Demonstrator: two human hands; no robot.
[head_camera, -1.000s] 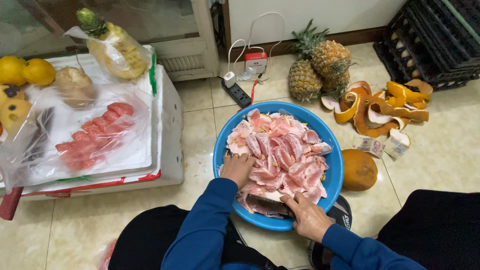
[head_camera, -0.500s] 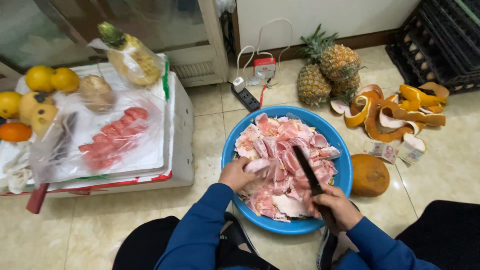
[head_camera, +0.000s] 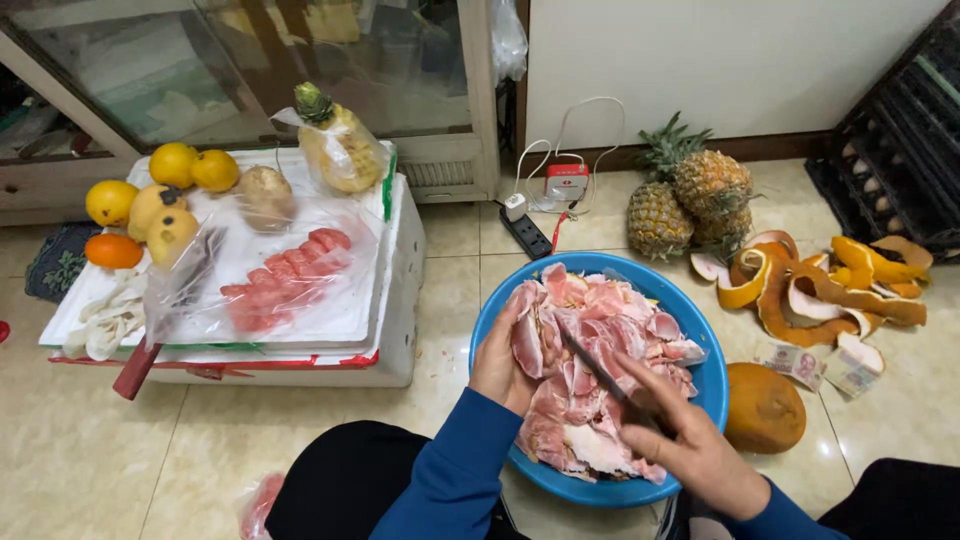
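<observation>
Blue plastic basin (head_camera: 712, 385) on tiled floor (head_camera: 130, 470), heaped with peeled pink pomelo segments (head_camera: 590, 340). Left hand (head_camera: 497, 362) cupped against a segment at the near-left of the heap, fingers curled on it. Right hand (head_camera: 690, 445) clamped on the handle of a dark knife (head_camera: 592, 362), blade laid across the heap. Best done with short strokes, edge angled away from the steadying fingers. Beside the basin: unpeeled pomelo (head_camera: 762, 407), orange rind strips (head_camera: 820, 285), two pineapples (head_camera: 690, 200), power strip (head_camera: 526, 230). At left, white foam box (head_camera: 400, 300) with bagged fruit; glass cabinet (head_camera: 300, 60) behind.
</observation>
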